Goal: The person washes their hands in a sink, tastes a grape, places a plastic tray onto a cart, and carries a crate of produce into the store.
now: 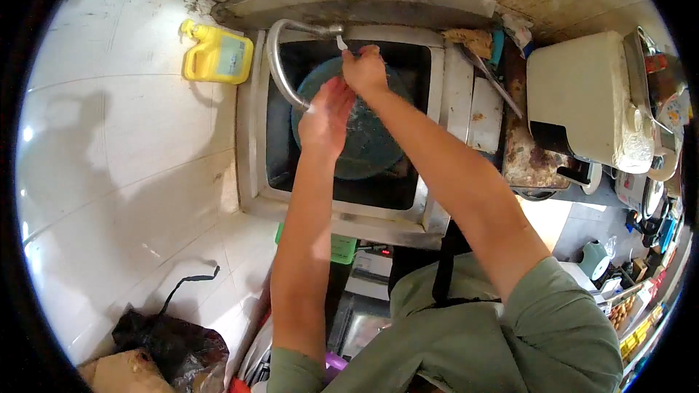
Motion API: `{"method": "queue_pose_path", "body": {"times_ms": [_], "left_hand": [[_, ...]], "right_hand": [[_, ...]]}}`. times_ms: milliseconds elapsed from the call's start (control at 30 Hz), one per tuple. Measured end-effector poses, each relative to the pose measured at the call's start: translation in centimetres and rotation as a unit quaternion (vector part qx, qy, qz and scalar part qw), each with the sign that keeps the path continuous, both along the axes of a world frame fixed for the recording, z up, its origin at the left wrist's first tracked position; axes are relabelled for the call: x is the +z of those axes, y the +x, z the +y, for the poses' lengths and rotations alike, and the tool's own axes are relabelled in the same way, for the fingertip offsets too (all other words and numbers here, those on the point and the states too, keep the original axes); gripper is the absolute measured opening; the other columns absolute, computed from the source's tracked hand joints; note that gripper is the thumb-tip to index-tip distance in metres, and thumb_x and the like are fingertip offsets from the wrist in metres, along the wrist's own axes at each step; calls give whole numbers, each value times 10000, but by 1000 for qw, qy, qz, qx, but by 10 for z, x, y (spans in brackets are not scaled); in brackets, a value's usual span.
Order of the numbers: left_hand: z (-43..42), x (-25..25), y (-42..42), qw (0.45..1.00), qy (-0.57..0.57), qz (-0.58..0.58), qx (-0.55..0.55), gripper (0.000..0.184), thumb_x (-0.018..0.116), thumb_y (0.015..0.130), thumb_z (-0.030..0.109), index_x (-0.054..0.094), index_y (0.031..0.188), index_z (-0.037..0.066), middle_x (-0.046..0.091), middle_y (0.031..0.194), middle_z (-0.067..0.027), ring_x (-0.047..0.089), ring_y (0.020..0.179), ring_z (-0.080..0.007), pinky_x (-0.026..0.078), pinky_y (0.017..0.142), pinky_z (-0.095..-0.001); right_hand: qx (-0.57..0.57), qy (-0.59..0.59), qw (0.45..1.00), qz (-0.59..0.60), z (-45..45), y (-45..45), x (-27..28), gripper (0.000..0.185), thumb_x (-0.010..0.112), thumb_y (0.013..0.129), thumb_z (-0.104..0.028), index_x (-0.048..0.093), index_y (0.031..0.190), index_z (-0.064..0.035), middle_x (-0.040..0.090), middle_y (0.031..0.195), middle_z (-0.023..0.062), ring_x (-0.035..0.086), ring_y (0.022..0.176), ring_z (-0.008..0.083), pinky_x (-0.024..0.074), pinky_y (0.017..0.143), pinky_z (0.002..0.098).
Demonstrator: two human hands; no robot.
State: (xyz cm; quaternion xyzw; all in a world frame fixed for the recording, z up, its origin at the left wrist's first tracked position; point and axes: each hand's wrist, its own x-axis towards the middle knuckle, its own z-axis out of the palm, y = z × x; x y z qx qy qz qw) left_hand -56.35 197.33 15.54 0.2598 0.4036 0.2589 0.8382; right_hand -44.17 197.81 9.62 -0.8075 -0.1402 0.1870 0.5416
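Note:
Over a steel sink, both my hands reach toward a round bluish basin holding clear liquid. My left hand is open beneath the spout of a curved metal tap, with its fingers stretched forward and wet-looking. Just ahead and to the right, my right hand is closed, its fingers curled beside the small white tap lever. One digit lies at or very near the lever's tip. A brownish patch shows at the curled fingers, and whatever they hold is hidden.
A yellow jug stands on the white tiled surface left of the sink. To the right are a brush, a stained metal tray and a large cream-coloured box-shaped appliance. A black plastic bag lies at lower left.

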Motion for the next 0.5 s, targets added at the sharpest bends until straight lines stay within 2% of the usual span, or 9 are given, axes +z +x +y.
{"method": "queue_pose_path", "body": {"times_ms": [67,133,200,267,333,367,400,433,500], "left_hand": [[-2,13,-6,999,-2,-24,23,410,535,960,225,466,1267,-37,572,1231,-173,519,1199,-284,375,1084,-426],[-3,18,-15,999,2,-34,18,457,538,961,232,424,1305,-47,546,1262,-190,505,1217,-304,354,1105,-439],[-7,24,-26,999,4,-40,12,507,541,962,238,382,1343,-57,521,1292,-207,491,1235,-324,332,1126,-452],[-12,33,-34,999,23,-31,5,545,540,968,263,359,1368,-60,461,1362,-216,444,1286,-327,334,1125,-450],[-15,35,-43,999,36,-31,4,555,526,974,289,351,1386,-41,434,1395,-197,410,1315,-319,321,1129,-445],[-18,36,-49,998,45,-34,-1,567,513,981,314,342,1403,-23,407,1427,-179,376,1345,-311,308,1132,-440],[-21,39,-51,998,47,-34,-6,567,513,981,314,342,1403,-23,407,1427,-179,376,1345,-311,308,1132,-440],[-24,44,-50,998,66,3,2,585,492,984,365,340,1419,5,393,1445,-153,345,1366,-297,288,1136,-431],[-35,52,-48,996,89,30,-2,604,471,986,415,337,1435,32,380,1463,-127,315,1387,-282,268,1140,-422]], "right_hand": [[29,-126,992,9,21,10,-26,373,559,898,-348,638,913,16,675,917,228,645,912,399,500,815,492],[237,-111,963,-59,30,25,-30,441,513,903,-383,665,871,30,687,930,219,655,935,387,505,835,469],[207,-99,944,236,31,33,3,387,537,898,-336,634,876,39,665,863,192,651,821,287,500,734,378],[292,-117,943,110,32,40,14,331,543,918,-283,630,876,34,651,823,154,630,791,222,491,706,334],[199,215,857,423,36,42,24,261,521,937,-232,630,895,0,653,816,142,627,766,214,499,725,343],[145,233,827,491,36,42,36,293,526,943,-261,625,1063,-13,658,1041,174,635,972,264,494,837,361],[141,238,827,490,29,36,24,293,526,943,-261,625,1063,-13,658,1041,174,635,972,264,494,837,361],[266,165,940,136,22,29,3,377,504,958,-303,567,1177,-3,581,1204,178,564,1115,286,459,920,365],[284,104,944,129,-6,9,35,657,438,985,-436,326,1435,29,289,1528,168,296,1406,296,302,1113,364]]}}
